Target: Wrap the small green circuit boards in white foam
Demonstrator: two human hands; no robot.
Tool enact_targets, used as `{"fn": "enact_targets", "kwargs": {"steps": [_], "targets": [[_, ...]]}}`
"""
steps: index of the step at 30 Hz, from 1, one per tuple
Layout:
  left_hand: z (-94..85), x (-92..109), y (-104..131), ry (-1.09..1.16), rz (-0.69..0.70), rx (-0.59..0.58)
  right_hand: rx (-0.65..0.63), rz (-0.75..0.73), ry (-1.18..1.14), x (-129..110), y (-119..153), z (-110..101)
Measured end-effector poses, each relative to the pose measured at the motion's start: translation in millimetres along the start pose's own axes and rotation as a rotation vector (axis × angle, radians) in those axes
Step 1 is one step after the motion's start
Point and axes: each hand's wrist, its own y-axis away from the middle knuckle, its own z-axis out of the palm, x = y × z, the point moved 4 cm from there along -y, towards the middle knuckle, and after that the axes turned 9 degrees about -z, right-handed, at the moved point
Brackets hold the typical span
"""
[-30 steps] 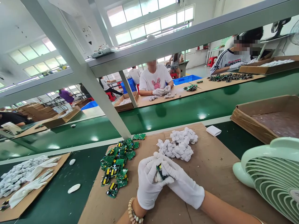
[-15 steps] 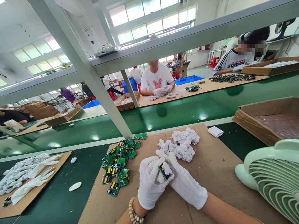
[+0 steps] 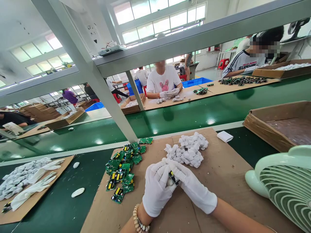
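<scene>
Pinching a small green circuit board [image 3: 173, 177] between both white-gloved hands, left hand [image 3: 156, 189] and right hand [image 3: 194, 191] closed on it, we judge it light, stiff, fragile; grip its edges.

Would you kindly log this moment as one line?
left hand: grips board | right hand: pinches board | left of hands: board pile | ahead: white shells | surface: cardboard

Scene brightly and evenly lit by daylight from high windows [image 3: 160, 19], which are blown out. Specular glare spots on the green conveyor [image 3: 155, 131]. Shadows soft. Strong wide-angle bending at frame edges (beams bow visibly). Foreground sharp; distant background slightly soft.
</scene>
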Motion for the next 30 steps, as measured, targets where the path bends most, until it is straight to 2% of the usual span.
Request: {"fn": "enact_targets", "kwargs": {"steps": [2, 5, 11, 13, 18, 21, 24, 28, 30], "targets": [[-0.4, -0.4, 0.6, -0.007, 0.024, 0.005, 0.013, 0.047, -0.039, 3.0, 0.4, 0.3], [-1.4, -1.3, 1.2, -0.015, 0.015, 0.019, 0.010, 0.035, -0.037, 5.1, 1.0, -0.2], [-0.8, -2.1, 0.2, 0.010, -0.013, -0.021, -0.068, 0.155, -0.360, 14.2, -0.8, 3.9], [-1.5, -0.6, -0.6, -0.003, 0.006, -0.012, -0.065, 0.115, -0.299, 13.8, -0.9, 1.9], [-1.6, 3.5, -1.5, -0.031, 0.020, -0.030, -0.071, -0.014, 0.026, 6.2, 2.0, -2.7], [-1.4, 3.8, -1.2, -0.024, 0.022, -0.040, -0.075, -0.033, 0.089, 3.4, 1.5, -2.8], [-3.0, 2.0, -1.3, 0.005, 0.013, -0.027, -0.061, -0.006, 0.039, 3.5, -0.1, -2.1], [-5.4, -0.4, -2.2, 0.056, -0.017, -0.048, -0.086, 0.108, -0.198, 3.4, 0.5, 2.1], [-6.5, -0.1, -2.7, 0.065, -0.022, -0.053, -0.101, 0.142, -0.212, 1.2, 1.3, 2.8]]}}
